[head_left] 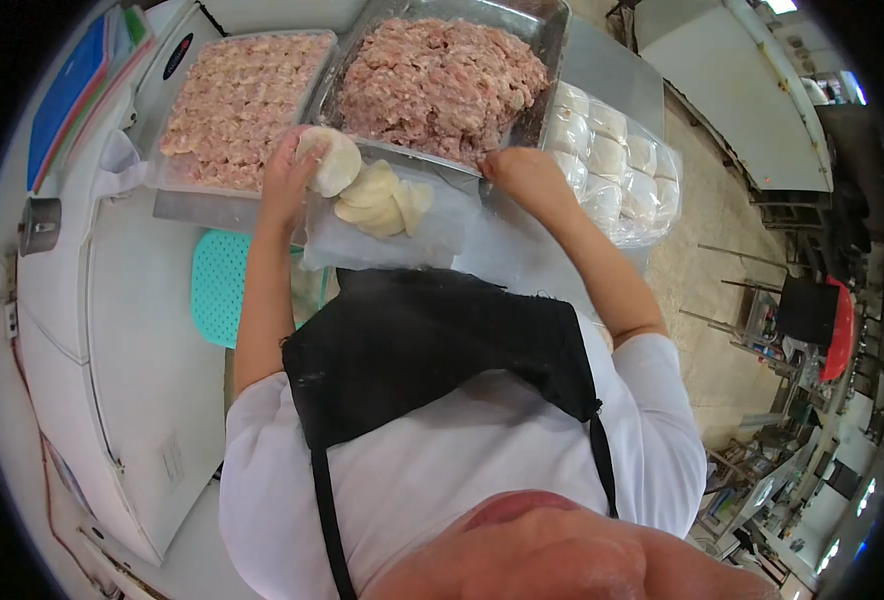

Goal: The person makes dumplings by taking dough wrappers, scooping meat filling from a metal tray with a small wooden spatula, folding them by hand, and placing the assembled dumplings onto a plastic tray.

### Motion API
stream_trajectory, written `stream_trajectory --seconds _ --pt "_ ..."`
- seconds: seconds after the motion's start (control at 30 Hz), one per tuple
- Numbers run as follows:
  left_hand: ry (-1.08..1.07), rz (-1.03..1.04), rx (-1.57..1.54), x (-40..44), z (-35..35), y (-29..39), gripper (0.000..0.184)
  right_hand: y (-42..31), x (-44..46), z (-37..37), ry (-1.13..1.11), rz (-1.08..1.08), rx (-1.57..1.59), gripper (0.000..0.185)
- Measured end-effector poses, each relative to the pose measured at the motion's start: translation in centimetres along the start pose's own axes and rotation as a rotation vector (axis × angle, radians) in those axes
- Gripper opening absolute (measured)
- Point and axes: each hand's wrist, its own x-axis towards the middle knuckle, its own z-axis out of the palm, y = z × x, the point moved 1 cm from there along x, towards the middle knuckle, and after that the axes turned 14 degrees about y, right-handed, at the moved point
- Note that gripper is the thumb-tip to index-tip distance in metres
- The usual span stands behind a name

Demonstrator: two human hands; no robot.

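Observation:
My left hand (284,185) grips a pale round dough wrapper (334,163) by its side. Just right of it, a fanned pile of similar yellowish wrappers (382,203) lies on a sheet of clear plastic (442,232). At the near right corner of a deep metal tray (554,62) is my right hand (524,174), its fingers curled closed; whatever they hold, if anything, is hidden. A large mound of ground meat (440,85) fills much of that tray. Left of it, a shallow plastic tray (326,60) holds rows of small meat-filled pieces (244,105).
Plastic-wrapped packs of white dough rounds (617,165) sit on the right of the metal table (532,250). A turquoise perforated basket (224,290) is below the table's left side. A white appliance (152,370) stands at left. Shelving and stools (762,310) line the right.

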Motion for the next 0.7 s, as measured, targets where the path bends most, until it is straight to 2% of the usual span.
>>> stream_trajectory --seconds 0.07,0.17,0.2,0.3,0.4,0.47,0.53,0.57,0.67,0.7 --pt "0.051 -0.109 -0.128 0.3 0.7 1.1 0.035 -0.9 -0.6 0.0 0.026 0.095 0.081 0.035" --pt "0.125 -0.248 -0.348 1.5 1.6 1.4 0.037 0.4 -1.1 -1.2 -0.052 0.374 0.581 0.035" --pt "0.152 -0.288 -0.427 2.2 2.0 1.4 0.037 -0.2 -0.9 -2.6 -0.037 0.411 0.580 0.033" --pt "-0.013 -0.356 -0.620 3.6 4.6 1.4 0.040 -1.1 0.0 -4.1 0.105 0.580 0.670 0.033" --pt "0.004 -0.558 -0.721 3.5 8.8 2.1 0.048 -3.5 2.2 -5.1 0.206 0.650 0.746 0.029" --pt "-0.020 -0.693 -0.858 3.1 10.9 3.7 0.055 -4.8 3.2 -4.0 0.319 0.445 0.661 0.027" --pt "0.010 -0.684 -0.870 3.2 11.6 6.2 0.062 -6.3 3.5 -2.5 0.445 0.272 0.483 0.025" --pt "0.026 -0.683 -0.877 3.3 11.6 6.8 0.066 -6.5 3.4 -2.6 0.422 0.268 0.419 0.024" --pt "0.081 -0.847 -1.003 5.4 9.8 4.4 0.071 -6.1 3.0 -3.7 0.315 0.256 0.268 0.023" --pt "0.109 -0.785 -0.999 6.3 9.2 3.5 0.073 -5.5 2.5 -5.1 0.259 0.264 0.241 0.022"
